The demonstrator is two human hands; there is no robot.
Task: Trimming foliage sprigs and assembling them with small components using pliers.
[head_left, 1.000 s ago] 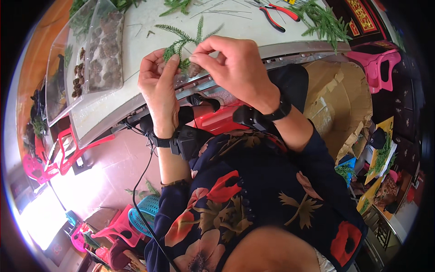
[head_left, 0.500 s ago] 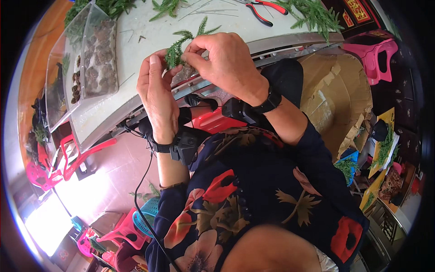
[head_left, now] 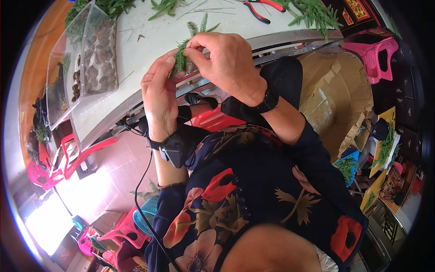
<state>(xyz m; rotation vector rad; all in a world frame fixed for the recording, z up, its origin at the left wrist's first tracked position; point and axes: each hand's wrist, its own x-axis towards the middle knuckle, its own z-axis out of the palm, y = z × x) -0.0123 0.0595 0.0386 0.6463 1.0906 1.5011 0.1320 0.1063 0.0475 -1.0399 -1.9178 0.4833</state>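
Both my hands come together just over the front edge of the pale worktable point(head_left: 149, 41). Between them is a green artificial pine sprig point(head_left: 180, 58). My left hand point(head_left: 159, 90) grips the sprig's lower part between thumb and fingers. From the other side my right hand point(head_left: 226, 65) pinches it with thumb and forefinger, and feathery tips stick up beyond the knuckles. A brownish, rough lump, perhaps a pine cone, shows partly below the sprig between the hands; fingers hide most of it.
At the table's left stands a clear plastic bin point(head_left: 100, 63) of pine cones. Red-and-black pliers point(head_left: 259, 13), thin wires point(head_left: 210, 10) and more green sprigs point(head_left: 312, 17) lie along the far side. Right of me is an open cardboard box point(head_left: 337, 97), with a pink stool point(head_left: 378, 56) behind it.
My left hand has shifted slightly right and tilted closer to my right hand. The sprig sits a little further right and more upright between them.
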